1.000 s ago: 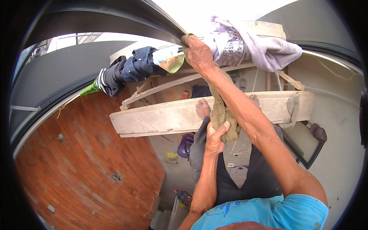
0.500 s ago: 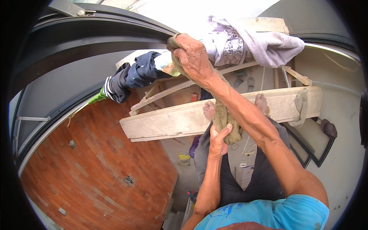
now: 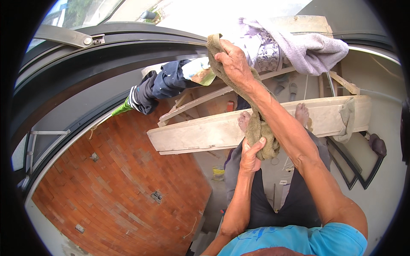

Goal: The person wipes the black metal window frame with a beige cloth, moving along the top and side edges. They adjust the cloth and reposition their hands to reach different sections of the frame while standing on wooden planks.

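Observation:
An olive-brown towel (image 3: 261, 121) hangs between my two hands. My right hand (image 3: 235, 64) is closed around its upper part, beside the end of a black window frame (image 3: 119, 55). A flap of the towel stands up past the fingers. Lower down, in front of my legs, my left hand (image 3: 252, 155) grips the bunched lower part, its thumb lying along the cloth. My bare feet are on a pale wooden plank (image 3: 196, 135). Behind my right hand, a lilac towel (image 3: 314, 51) and dark blue clothing (image 3: 171, 79) drape along a rail; the rail's middle is partly hidden.
A grey rag (image 3: 347, 119) hangs over the plank's right end. Wooden supports (image 3: 344, 81) stand beyond it. Far below are a red-brown tiled surface (image 3: 124, 170), slippers (image 3: 293, 90), a yellow bag (image 3: 218, 173) and black frame pieces (image 3: 356, 175) against the right wall.
The view has shifted, so the scene sits farther right. My right hand, still gripping the towel, has moved slightly right, away from the black frame's edge. My left hand keeps its hold.

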`<state>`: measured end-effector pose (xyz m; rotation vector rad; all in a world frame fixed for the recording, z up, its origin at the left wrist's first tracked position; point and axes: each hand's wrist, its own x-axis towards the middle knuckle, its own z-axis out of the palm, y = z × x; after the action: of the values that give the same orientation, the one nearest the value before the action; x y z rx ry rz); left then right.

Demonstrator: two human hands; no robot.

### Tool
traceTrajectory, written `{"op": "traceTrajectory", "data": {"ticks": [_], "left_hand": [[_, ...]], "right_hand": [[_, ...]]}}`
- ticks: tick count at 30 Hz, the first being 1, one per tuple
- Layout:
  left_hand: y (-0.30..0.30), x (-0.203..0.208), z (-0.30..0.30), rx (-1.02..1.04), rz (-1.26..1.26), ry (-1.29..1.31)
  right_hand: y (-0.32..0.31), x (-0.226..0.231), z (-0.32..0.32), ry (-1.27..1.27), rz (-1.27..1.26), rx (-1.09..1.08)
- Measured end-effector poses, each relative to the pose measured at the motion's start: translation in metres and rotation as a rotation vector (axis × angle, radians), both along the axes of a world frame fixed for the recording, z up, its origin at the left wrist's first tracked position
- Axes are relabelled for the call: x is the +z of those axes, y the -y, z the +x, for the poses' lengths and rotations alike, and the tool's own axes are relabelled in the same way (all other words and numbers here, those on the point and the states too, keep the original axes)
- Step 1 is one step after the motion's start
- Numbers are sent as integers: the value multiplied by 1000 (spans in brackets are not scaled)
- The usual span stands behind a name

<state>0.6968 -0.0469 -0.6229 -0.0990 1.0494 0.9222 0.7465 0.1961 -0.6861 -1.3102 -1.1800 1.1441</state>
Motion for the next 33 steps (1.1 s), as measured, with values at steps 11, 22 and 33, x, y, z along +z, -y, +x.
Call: {"op": "traceTrajectory", "data": {"ticks": [11,22,33], "left_hand": [[2,2,-2,163,7,24],[-4,-3,7,173,19,-82],[2,-7,8,103,10,-81]], "right_hand": [[2,116,-26,-67,426,-9],[-8,-72,-22,215,111,67],[-14,-34,-18,166,191,81]]}}
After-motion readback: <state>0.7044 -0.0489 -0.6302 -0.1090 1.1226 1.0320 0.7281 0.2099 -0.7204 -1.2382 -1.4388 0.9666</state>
